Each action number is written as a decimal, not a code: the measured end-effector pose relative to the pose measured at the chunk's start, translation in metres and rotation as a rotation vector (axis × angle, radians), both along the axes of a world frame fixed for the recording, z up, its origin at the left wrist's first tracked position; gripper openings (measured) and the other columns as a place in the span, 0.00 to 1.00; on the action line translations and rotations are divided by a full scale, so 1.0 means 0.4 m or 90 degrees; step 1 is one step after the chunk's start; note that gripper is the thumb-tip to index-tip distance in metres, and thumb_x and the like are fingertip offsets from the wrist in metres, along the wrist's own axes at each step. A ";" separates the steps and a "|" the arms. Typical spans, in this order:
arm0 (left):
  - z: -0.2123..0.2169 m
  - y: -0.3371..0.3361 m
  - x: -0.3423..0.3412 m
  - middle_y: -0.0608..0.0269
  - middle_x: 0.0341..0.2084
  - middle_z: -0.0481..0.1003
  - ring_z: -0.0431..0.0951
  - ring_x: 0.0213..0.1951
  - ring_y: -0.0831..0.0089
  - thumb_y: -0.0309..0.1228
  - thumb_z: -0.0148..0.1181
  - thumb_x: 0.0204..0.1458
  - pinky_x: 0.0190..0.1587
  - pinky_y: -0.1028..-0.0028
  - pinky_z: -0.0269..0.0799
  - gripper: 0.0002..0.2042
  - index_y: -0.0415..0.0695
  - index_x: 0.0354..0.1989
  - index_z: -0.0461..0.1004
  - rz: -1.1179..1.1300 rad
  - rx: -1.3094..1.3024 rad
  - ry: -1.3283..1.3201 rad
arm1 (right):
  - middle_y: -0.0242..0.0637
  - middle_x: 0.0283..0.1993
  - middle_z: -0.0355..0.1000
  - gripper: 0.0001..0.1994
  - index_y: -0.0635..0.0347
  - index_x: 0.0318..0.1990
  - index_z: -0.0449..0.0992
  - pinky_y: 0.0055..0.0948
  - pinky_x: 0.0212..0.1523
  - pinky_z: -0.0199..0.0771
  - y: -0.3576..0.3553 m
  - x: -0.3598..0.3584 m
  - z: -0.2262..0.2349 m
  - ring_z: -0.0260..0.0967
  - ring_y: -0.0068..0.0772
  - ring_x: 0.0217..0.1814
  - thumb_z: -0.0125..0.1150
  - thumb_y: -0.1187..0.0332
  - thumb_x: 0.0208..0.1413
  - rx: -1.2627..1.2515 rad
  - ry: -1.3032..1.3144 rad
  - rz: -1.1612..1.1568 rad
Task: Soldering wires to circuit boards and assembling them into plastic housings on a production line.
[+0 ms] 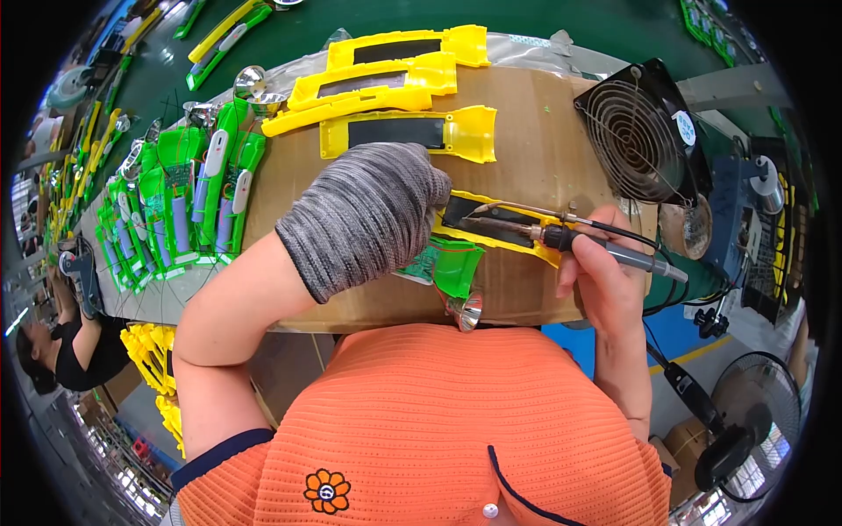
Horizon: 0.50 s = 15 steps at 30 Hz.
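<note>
Yellow plastic shell (500,242) lies open, seemingly unfinished; right fingers (598,261) grip a grey-handled soldering iron (559,238); grey-gloved left fingers' (435,188) hold is hidden.

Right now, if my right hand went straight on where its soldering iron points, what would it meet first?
Likely the yellow shell beneath the soldering iron tip, then the gloved left hand; depth is unclear.

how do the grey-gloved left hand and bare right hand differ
The left hand wears a striped grey knit glove; the right hand is bare. The left hand is at the left end of the yellow plastic shell, its grip hidden; the right hand holds a grey-handled soldering iron. Both are near that shell.
</note>
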State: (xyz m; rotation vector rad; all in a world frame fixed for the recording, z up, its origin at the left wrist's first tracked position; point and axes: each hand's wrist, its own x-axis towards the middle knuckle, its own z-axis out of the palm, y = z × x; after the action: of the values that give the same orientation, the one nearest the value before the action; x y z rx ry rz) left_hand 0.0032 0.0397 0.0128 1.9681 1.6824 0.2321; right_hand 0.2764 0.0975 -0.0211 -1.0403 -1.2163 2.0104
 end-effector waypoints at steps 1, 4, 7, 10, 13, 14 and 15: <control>-0.004 0.001 -0.001 0.55 0.29 0.76 0.79 0.35 0.54 0.27 0.62 0.47 0.39 0.61 0.76 0.06 0.43 0.34 0.81 -0.014 -0.008 0.038 | 0.46 0.32 0.75 0.07 0.63 0.40 0.65 0.26 0.20 0.74 -0.002 0.003 0.002 0.71 0.29 0.20 0.57 0.74 0.59 0.001 -0.001 -0.001; -0.010 0.001 -0.005 0.56 0.30 0.76 0.79 0.36 0.55 0.27 0.62 0.48 0.39 0.61 0.76 0.06 0.44 0.34 0.81 -0.036 -0.014 0.079 | 0.49 0.31 0.75 0.08 0.63 0.40 0.64 0.24 0.20 0.72 -0.010 0.016 0.004 0.68 0.28 0.18 0.56 0.72 0.60 0.037 0.011 -0.027; -0.002 -0.003 -0.004 0.56 0.29 0.75 0.79 0.36 0.55 0.27 0.61 0.48 0.38 0.61 0.75 0.06 0.44 0.34 0.81 -0.039 -0.011 0.110 | 0.49 0.29 0.74 0.07 0.62 0.39 0.64 0.23 0.19 0.70 -0.018 0.032 -0.001 0.66 0.27 0.17 0.55 0.71 0.61 0.061 0.013 -0.061; 0.010 -0.001 0.002 0.57 0.29 0.75 0.78 0.36 0.56 0.28 0.62 0.48 0.38 0.61 0.75 0.06 0.45 0.34 0.81 -0.049 -0.007 0.138 | 0.42 0.31 0.73 0.07 0.63 0.40 0.63 0.25 0.22 0.72 -0.025 0.045 -0.002 0.71 0.28 0.22 0.57 0.76 0.60 0.020 0.054 -0.070; 0.017 -0.015 0.001 0.59 0.30 0.75 0.77 0.38 0.57 0.29 0.63 0.47 0.40 0.61 0.73 0.05 0.46 0.33 0.81 -0.064 0.077 0.176 | 0.41 0.30 0.72 0.07 0.62 0.39 0.63 0.24 0.21 0.71 -0.035 0.044 -0.004 0.70 0.27 0.21 0.57 0.75 0.60 0.019 0.058 -0.086; 0.018 -0.024 -0.002 0.61 0.30 0.74 0.76 0.39 0.59 0.30 0.65 0.46 0.42 0.61 0.71 0.06 0.46 0.32 0.81 -0.063 0.123 0.159 | 0.41 0.30 0.72 0.07 0.62 0.39 0.63 0.24 0.21 0.71 -0.038 0.043 -0.005 0.69 0.26 0.20 0.57 0.75 0.60 0.021 0.057 -0.088; 0.027 -0.025 0.002 0.61 0.30 0.74 0.76 0.39 0.59 0.30 0.65 0.46 0.42 0.61 0.71 0.06 0.46 0.32 0.81 -0.067 0.125 0.158 | 0.40 0.29 0.71 0.08 0.61 0.39 0.63 0.23 0.21 0.71 -0.041 0.045 -0.006 0.69 0.26 0.20 0.57 0.75 0.60 0.024 0.053 -0.096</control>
State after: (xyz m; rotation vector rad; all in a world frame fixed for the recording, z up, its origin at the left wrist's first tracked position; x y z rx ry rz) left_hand 0.0040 0.0296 0.0237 2.3049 1.7562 0.1213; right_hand 0.2946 0.0812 -0.0234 -0.9900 -1.0957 1.8884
